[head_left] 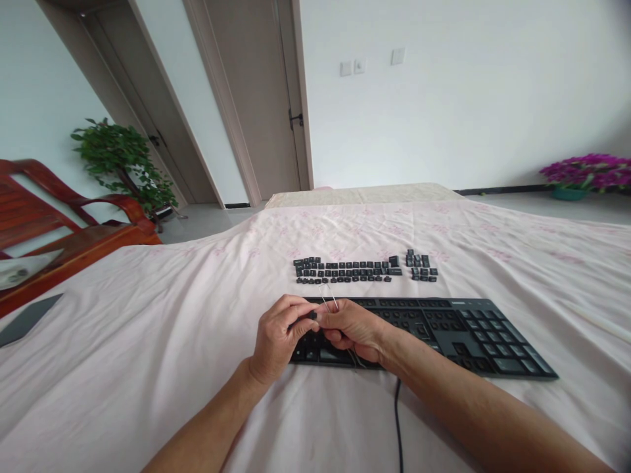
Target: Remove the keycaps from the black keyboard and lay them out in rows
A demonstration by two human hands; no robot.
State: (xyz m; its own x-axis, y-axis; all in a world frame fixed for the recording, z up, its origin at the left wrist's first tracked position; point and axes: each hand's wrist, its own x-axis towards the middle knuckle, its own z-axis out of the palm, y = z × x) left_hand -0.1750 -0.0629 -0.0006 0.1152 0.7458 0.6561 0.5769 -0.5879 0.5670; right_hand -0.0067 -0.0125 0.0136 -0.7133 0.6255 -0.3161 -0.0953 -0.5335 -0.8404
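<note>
A black keyboard [453,332] lies on the pale cloth, with many of its keys off on the left and middle parts; the number pad at the right still has its keys. Above its left half, my left hand [282,332] pinches a small black keycap [312,315]. My right hand [352,325] is closed around a wire keycap puller [330,301], whose thin metal prongs point up and away from me. Both hands' fingertips meet at the keycap and hide part of the keyboard. Beyond the keyboard, loose black keycaps [352,270] lie in rows, with a smaller group [420,266] to their right.
A black cable [397,427] runs from the keyboard toward me. The light pink cloth [197,368] is wrinkled. At the far left are a dark flat object [29,318] and a red wooden chair [64,220]; a green plant [118,154] stands behind.
</note>
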